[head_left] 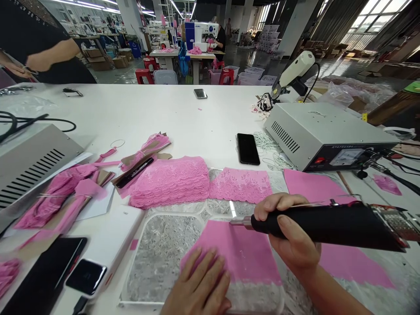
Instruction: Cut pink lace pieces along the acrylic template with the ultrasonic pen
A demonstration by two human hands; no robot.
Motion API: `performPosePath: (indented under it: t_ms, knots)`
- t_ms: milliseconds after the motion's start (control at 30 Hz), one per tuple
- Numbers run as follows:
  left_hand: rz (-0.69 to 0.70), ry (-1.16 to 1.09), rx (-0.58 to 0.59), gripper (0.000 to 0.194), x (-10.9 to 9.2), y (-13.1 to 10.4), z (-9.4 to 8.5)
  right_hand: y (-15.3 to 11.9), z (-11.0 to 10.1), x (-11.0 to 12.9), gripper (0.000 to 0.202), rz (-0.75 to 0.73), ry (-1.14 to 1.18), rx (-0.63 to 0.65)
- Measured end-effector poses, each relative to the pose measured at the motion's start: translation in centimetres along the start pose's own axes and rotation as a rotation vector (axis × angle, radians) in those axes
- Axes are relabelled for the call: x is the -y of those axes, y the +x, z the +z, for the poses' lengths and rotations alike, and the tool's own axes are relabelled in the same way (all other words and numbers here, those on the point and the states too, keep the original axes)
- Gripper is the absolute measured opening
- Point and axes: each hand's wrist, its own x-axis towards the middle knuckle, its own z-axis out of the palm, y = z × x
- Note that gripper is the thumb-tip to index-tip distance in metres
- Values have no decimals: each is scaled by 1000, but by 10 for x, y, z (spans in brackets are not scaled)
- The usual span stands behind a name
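Note:
My right hand (293, 236) is wrapped round a black handheld tool (324, 225) with a metal tip. The tip is at the top edge of a pink fabric piece (243, 253), which lies on a clear-edged, grey marbled board (160, 258). My left hand (200, 284) lies flat, fingers spread, on the fabric's lower left part. Beyond the board's near panels are a thick stack of pink lace (173, 181) and a single lace piece (241, 184). More pink fabric (315, 186) lies behind and under the tool.
A grey power box (331, 131) with cables stands at the right, another (36, 162) at the left. Phones (248, 148), a white box (114, 236) and pink bundles (62, 192) lie around. A person (49, 48) stands across the table (138, 109).

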Motion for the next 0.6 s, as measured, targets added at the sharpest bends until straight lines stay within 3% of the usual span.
performPosePath:
  t_ms: [200,600]
  knots:
    - [19,7,10,27,2,-2,1,3,-5,1,7,-25,28,-30]
    - [31,-7,119,25,8,-5,-3,-17,-72,42,13,-17,-34,-273]
